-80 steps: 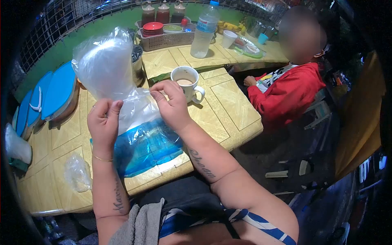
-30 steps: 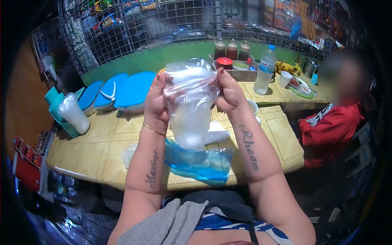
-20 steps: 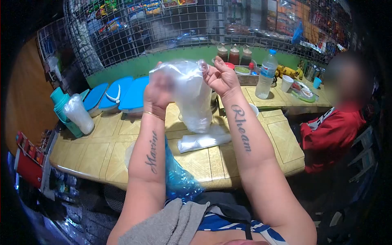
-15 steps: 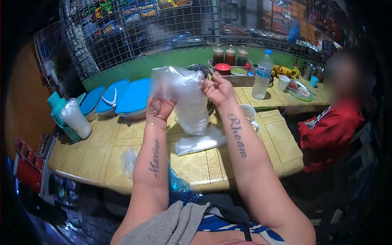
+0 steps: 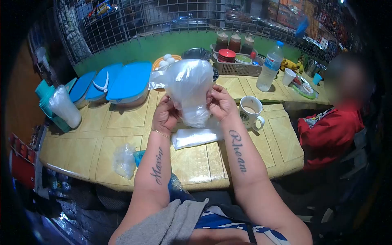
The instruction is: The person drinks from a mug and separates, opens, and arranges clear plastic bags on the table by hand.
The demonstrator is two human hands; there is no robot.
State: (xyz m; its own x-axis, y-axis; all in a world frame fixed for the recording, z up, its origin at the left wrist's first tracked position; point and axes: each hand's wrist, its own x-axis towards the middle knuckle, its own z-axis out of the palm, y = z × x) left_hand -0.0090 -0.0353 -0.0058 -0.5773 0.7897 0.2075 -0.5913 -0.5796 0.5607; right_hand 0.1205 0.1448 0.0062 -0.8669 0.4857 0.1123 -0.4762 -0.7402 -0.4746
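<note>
Above the tiled-pattern table, a clear plastic bag (image 5: pixel 190 87) bulges between my two hands. My left hand (image 5: pixel 166 113) pinches its lower left side, fingers curled in. On the opposite side my right hand (image 5: pixel 221 103) grips the bag's edge between thumb and fingers. Beneath it lies a flat bundle of plastic bags (image 5: pixel 196 139). A white mug (image 5: pixel 249 114) with brown liquid in it stands just right of my right hand. Crumpled clear plastic (image 5: pixel 124 161) rests left of my left forearm. Whether anything is inside the held bag, I cannot tell.
Blue-lidded containers (image 5: pixel 130 81) and a teal holder with wrapped plastic (image 5: pixel 65 106) stand at left. Behind are eggs (image 5: pixel 167 60), a basket (image 5: pixel 239 68) with sauce bottles, and a water bottle (image 5: pixel 270 67). A person in a red top (image 5: pixel 330 134) sits at right.
Both hands have come lower and nearer to me with the bag, which looks fuller and rounder. The head view has tipped downward, showing the eggs and more of the mug.
</note>
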